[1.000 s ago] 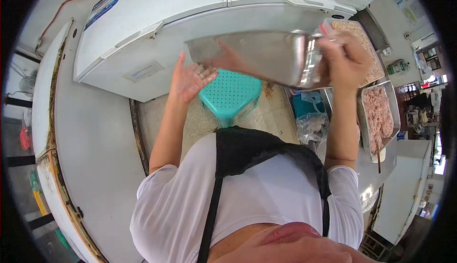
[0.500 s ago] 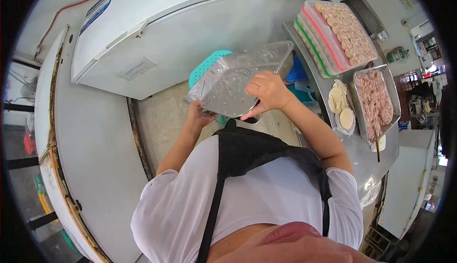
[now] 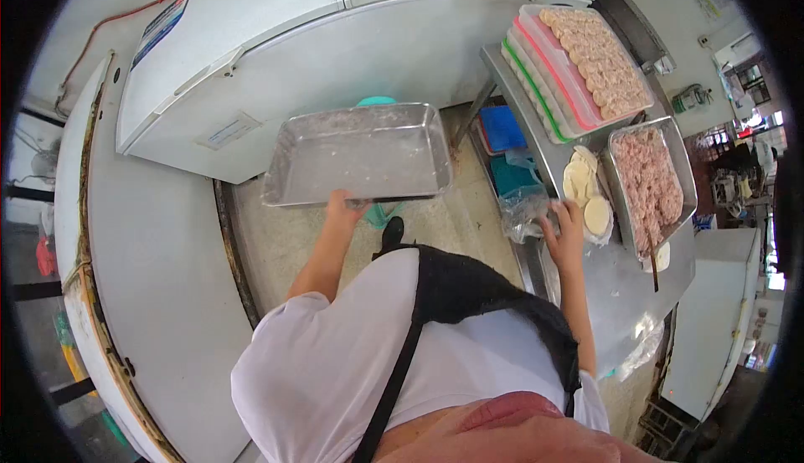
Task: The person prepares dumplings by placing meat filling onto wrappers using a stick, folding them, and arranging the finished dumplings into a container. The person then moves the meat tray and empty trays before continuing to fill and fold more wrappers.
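Note:
My left hand [image 3: 346, 209] grips the near rim of a rectangular metal tray [image 3: 360, 157], held level above the floor. Small pale specks dot its inside. Over the table's left edge, my right hand [image 3: 565, 233] has curled fingers at a crumpled clear plastic sheet [image 3: 523, 212] hanging beside the lower shelf. Just right of that hand lie round pale dough wrappers [image 3: 597, 214] on plastic. Beyond them, a metal pan [image 3: 693, 203] holds ground meat [image 3: 646, 174] with a stick-like utensil [image 3: 655, 270] in it.
Stacked plastic containers [image 3: 548, 86] with filled dumplings on top stand at the metal table's [image 3: 645, 304] far end. A white chest freezer [image 3: 335, 61] runs along the front. Blue and teal items [image 3: 502, 128] sit on the lower shelf. A turquoise basket [image 3: 377, 101] shows behind the tray.
The tray has gone from tilted to level and moved left. My right hand has left it and swung right to the table edge, where the clear plastic now hangs.

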